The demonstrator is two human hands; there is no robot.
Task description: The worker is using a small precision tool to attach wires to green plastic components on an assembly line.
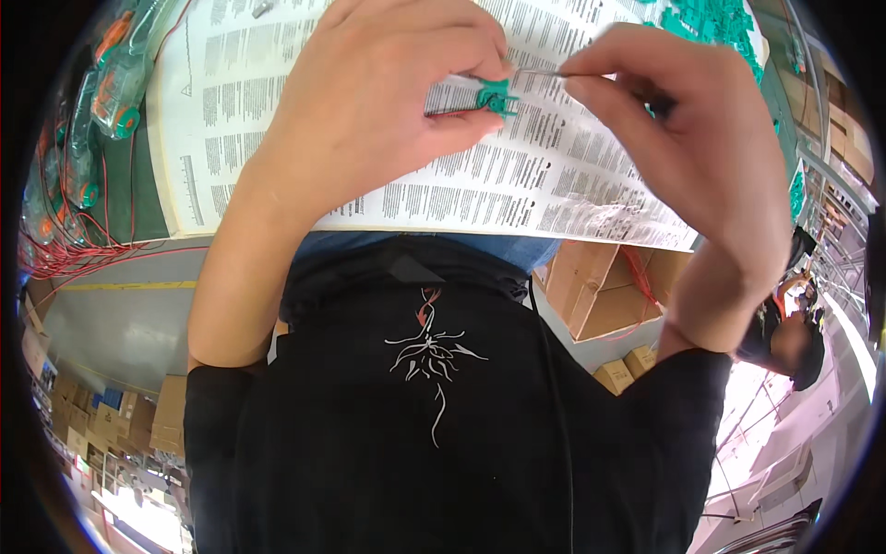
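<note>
Between the thumb and fingertips of my left hand (388,83) is a small green plastic part (496,96) with thin prongs on its right side. My right hand (701,138) pinches a thin, silvery, rod-like piece (539,72) between thumb and forefinger. That piece points left, and its far end comes close to the top of the green part; whether they touch, I cannot tell. Both hands are over a printed paper sheet (221,102) on the table.
Many loose green parts (711,28) are heaped at the far right. Clear plastic casings with orange and green pieces (120,88) lie at the left, beside tangled red wires (88,254). Below the table's front edge stands a cardboard box (591,295). Another person (784,346) is at the right.
</note>
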